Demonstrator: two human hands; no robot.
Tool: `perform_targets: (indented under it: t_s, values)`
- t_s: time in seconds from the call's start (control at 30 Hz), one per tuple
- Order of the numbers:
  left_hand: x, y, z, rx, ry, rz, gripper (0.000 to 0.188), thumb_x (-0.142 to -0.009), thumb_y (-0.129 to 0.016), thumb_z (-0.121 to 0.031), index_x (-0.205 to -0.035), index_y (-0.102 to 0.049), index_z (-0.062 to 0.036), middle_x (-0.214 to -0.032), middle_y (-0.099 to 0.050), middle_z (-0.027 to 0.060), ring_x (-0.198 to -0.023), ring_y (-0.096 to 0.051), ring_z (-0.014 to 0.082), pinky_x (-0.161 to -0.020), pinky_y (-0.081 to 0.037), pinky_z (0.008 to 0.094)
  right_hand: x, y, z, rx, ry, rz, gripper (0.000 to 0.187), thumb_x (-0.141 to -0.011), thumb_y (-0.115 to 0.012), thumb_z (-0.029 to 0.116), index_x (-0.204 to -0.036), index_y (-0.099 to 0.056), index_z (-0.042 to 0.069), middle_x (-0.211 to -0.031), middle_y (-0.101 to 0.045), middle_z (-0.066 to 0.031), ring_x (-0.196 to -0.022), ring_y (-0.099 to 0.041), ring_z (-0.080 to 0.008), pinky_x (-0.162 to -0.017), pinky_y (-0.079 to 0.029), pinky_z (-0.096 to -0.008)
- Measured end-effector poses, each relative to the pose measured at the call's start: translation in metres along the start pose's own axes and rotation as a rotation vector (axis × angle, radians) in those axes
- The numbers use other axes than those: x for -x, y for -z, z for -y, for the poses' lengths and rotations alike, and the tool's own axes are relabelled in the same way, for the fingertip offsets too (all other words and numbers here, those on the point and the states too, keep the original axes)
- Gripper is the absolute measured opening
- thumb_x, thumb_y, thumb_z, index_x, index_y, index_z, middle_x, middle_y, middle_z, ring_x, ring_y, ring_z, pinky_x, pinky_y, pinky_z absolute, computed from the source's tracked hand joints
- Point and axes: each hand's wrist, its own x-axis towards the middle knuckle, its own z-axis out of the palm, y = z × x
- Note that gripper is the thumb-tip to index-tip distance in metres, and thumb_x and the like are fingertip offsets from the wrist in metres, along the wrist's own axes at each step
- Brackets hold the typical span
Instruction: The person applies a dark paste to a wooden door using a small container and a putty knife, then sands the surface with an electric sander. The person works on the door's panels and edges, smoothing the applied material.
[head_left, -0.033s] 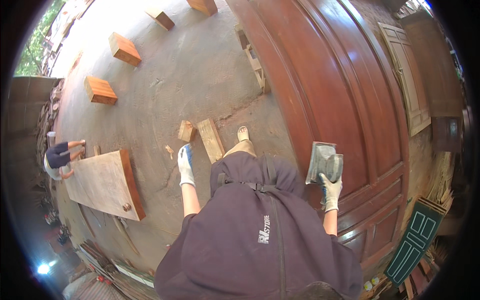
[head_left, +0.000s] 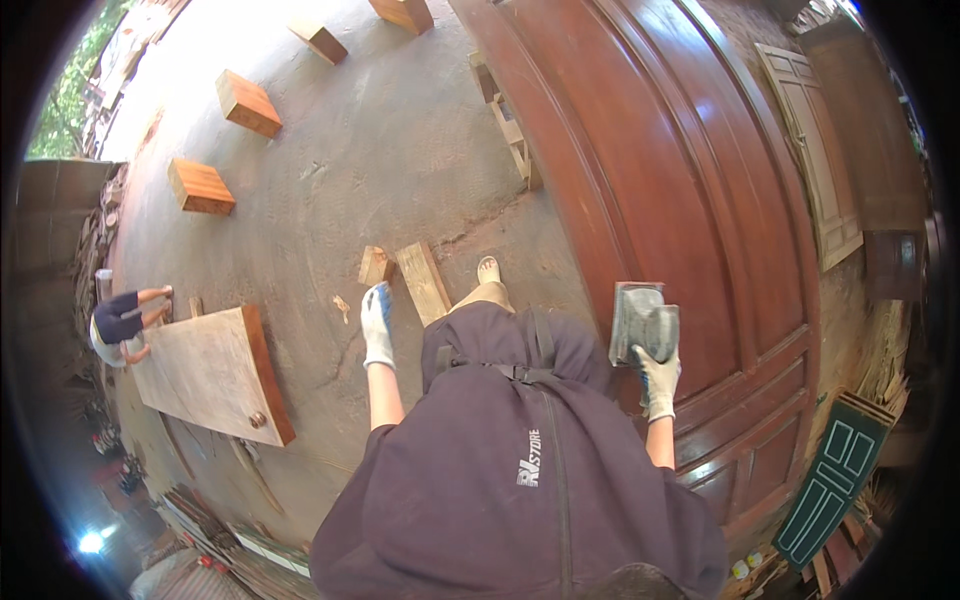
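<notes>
My right hand [head_left: 658,384], in a white work glove, is closed on a grey sanding block [head_left: 637,322]. The block lies against the left part of a large reddish-brown panelled wooden door [head_left: 690,230], which stretches along my right side. My left hand [head_left: 377,328], in a white glove with blue on the fingers, hangs over the floor left of my body. Its fingers are extended and nothing shows in them. Just beyond it are a small wood block [head_left: 376,266] and a short plank [head_left: 423,280] on the floor.
At the left, another person [head_left: 118,322] bends over a thick wooden slab [head_left: 205,375]. Several orange-brown wood blocks, one of them a near block [head_left: 202,187], stand on the concrete floor ahead. A dark green panelled door [head_left: 832,475] and a pale door [head_left: 815,150] lean at the right.
The sanding block in my right hand has shifted slightly left on the door. My left hand has moved slightly right.
</notes>
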Motion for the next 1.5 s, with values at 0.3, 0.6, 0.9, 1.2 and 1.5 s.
perform_targets:
  t_s: [0.3, 0.6, 0.9, 1.2, 1.5]
  values:
    - [-0.081, -0.248, -0.116, -0.424, -0.17, 0.585, 0.031, -0.099, -0.062, -0.024, -0.121, -0.065, -0.0025, -0.115, -0.068, 0.0075, -0.108, -0.062, 0.0156, -0.095, -0.048, 0.0303, -0.08, -0.089, 0.13, 0.134, 0.042, 0.099, 0.09, -0.068, -0.089, 0.029, -0.145, -0.045, 0.012, -0.128, -0.065, -0.0186, -0.121, -0.061, -0.0348, -0.099, -0.05, -0.043]
    - [-0.123, -0.431, -0.182, -0.62, -0.555, 1.097, 0.044, -0.094, -0.066, -0.029, -0.13, -0.058, -0.0044, -0.129, -0.058, 0.0169, -0.119, -0.059, 0.0287, -0.102, -0.046, 0.038, -0.203, -0.168, 0.276, 0.206, 0.1, 0.183, 0.09, -0.07, -0.083, 0.043, -0.146, -0.042, 0.015, -0.127, -0.065, -0.0196, -0.12, -0.06, -0.0369, -0.099, -0.049, -0.0467]
    - [-0.226, -0.575, -0.233, -0.938, -1.112, 0.962, 0.026, -0.082, -0.072, -0.033, -0.093, -0.074, -0.0096, -0.112, -0.067, 0.0142, -0.106, -0.062, 0.0339, -0.095, -0.048, 0.0429, -0.312, -0.222, 0.438, 0.079, 0.022, 0.213, 0.07, -0.077, -0.075, 0.047, -0.131, -0.052, 0.009, -0.121, -0.067, -0.0203, -0.11, -0.065, -0.0376, -0.093, -0.052, -0.0475]
    - [-0.419, -0.596, -0.318, -1.001, -1.148, 0.965, 0.026, -0.091, -0.058, -0.025, -0.1, -0.072, -0.0044, -0.103, -0.067, 0.0159, -0.098, -0.063, 0.0333, -0.09, -0.048, 0.0422, -0.406, -0.371, 0.554, -0.02, 0.076, 0.205, 0.061, -0.085, -0.058, 0.024, -0.14, -0.045, 0.002, -0.103, -0.071, -0.0234, -0.094, -0.071, -0.0354, -0.078, -0.056, -0.0466]
    - [-0.401, -0.59, -0.315, -1.069, -1.171, 1.021, 0.03, -0.094, -0.058, -0.029, -0.112, -0.067, -0.0063, -0.112, -0.065, 0.0171, -0.109, -0.06, 0.0347, -0.099, -0.046, 0.0446, -0.387, -0.337, 0.547, -0.004, 0.067, 0.252, 0.051, -0.087, -0.061, 0.023, -0.133, -0.043, 0.012, -0.107, -0.071, -0.0191, -0.096, -0.071, -0.0364, -0.08, -0.055, -0.0489]
